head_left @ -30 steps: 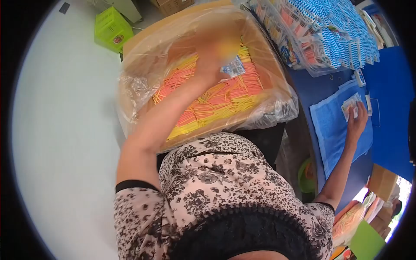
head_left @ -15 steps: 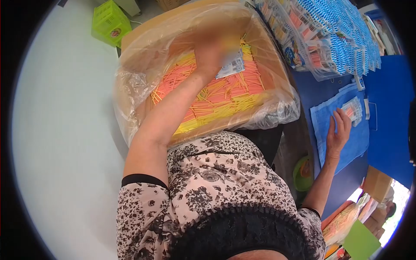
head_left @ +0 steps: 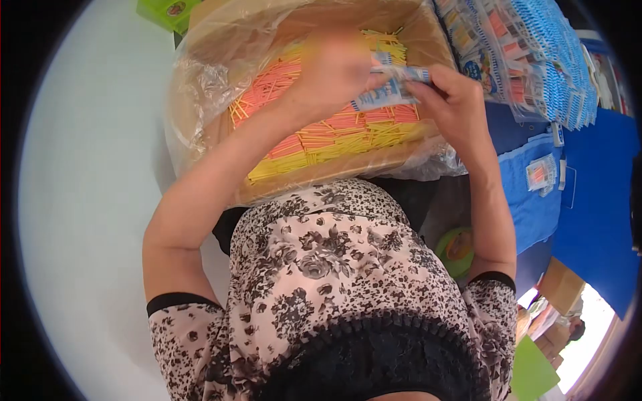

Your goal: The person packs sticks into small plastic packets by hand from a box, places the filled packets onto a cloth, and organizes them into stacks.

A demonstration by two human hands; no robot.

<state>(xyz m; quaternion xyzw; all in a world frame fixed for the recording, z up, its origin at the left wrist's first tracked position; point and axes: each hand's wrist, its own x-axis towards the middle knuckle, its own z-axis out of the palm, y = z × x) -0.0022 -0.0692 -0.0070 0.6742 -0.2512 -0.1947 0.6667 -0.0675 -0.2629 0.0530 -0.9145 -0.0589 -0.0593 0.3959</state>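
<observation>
A clear plastic packet with blue and white print (head_left: 384, 97) is stretched between my hands above a box of thin pink and yellow sticks (head_left: 334, 137). My right hand (head_left: 456, 100) pinches the packet's right end between thumb and fingers. At its left side, my left hand (head_left: 334, 70) is closed on it, its thumb near the printed face. Blur covers most of the left fingers, so whether they also hold sticks is unclear. Under both hands, the sticks lie loosely in the plastic-lined cardboard box (head_left: 314, 182).
Stacked blue-and-white striped packets (head_left: 535, 67) stand at the upper right, beside the box. Small packets (head_left: 540, 175) lie on a blue cloth (head_left: 528, 207) on the table. A green bowl (head_left: 455, 250) sits lower down, and a green basket (head_left: 167, 12) at upper left.
My right hand has moved from beside the blue cloth up and left to the box and taken hold of the packet's end. The packet now spans both hands.
</observation>
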